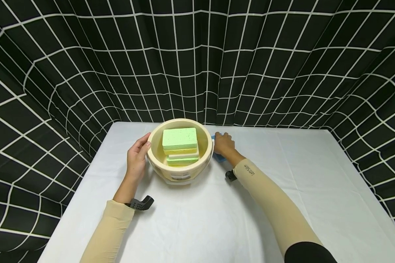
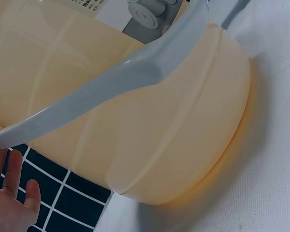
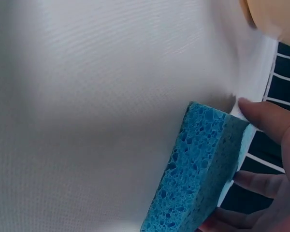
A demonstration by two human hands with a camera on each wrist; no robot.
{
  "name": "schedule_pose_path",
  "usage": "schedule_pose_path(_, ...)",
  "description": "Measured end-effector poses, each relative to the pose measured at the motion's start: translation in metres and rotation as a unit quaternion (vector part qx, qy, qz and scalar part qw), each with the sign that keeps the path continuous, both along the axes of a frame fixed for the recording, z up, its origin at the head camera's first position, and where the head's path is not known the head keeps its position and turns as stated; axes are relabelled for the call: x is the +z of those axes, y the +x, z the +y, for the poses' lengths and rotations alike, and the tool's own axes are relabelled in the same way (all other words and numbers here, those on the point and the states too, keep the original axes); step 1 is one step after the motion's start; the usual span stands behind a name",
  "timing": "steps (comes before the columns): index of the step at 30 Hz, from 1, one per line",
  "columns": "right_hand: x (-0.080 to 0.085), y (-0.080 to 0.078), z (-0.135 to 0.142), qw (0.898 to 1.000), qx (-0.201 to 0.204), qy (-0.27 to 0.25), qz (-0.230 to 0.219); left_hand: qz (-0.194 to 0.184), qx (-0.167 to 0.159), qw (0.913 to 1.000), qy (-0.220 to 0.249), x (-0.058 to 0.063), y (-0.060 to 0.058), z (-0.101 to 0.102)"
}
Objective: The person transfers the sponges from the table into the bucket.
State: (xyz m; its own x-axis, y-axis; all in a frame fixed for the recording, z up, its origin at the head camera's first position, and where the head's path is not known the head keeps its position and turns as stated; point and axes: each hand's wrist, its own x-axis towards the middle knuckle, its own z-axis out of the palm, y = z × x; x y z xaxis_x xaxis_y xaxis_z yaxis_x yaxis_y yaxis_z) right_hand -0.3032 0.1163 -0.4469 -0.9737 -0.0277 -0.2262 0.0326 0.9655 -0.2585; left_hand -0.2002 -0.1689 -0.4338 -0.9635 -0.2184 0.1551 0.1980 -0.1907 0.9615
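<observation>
A cream bucket point(image 1: 158, 166) stands on the white cloth, its pale handle point(image 2: 111, 82) hanging down the near side. Inside it is a stack of sponges, with a light green and yellow sponge point(image 1: 179, 138) on top and white and green layers below. My left hand point(image 1: 138, 155) rests against the left outside of the rim, fingers fairly straight. To the right of the bucket, my right hand point(image 1: 224, 143) grips a blue sponge point(image 3: 193, 169) by thumb and fingers. From the head, the hand and bucket partly hide that sponge.
White cloth point(image 1: 191, 223) covers the table. A black curtain with a white grid point(image 1: 197, 62) hangs behind it and at both sides. A printed label point(image 1: 181, 176) is on the bucket's front.
</observation>
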Motion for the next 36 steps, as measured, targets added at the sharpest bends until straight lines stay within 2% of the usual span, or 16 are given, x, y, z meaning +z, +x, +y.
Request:
schedule_pose_path(5,0.000,0.001,0.000,1.000,-0.031,0.001,-0.001,-0.002,-0.004,1.0000,-0.005,0.001,0.001,-0.001)
schedule_pose_path(10,0.000,0.001,0.000,0.998,-0.061,0.017,-0.024,-0.005,-0.004,0.9999,-0.008,0.001,0.001,-0.001)
schedule_pose_path(15,0.001,0.001,0.004,0.998,-0.051,0.013,-0.032,-0.008,-0.003,0.9999,-0.014,0.000,0.001,0.000)
schedule_pose_path(29,0.001,-0.001,0.015,0.999,-0.030,-0.005,-0.010,0.000,0.002,1.0000,-0.002,-0.001,0.000,0.000)
schedule_pose_path(36,0.017,-0.005,0.024,1.000,-0.007,-0.030,0.003,0.013,0.002,0.9999,0.004,0.000,0.000,0.001)
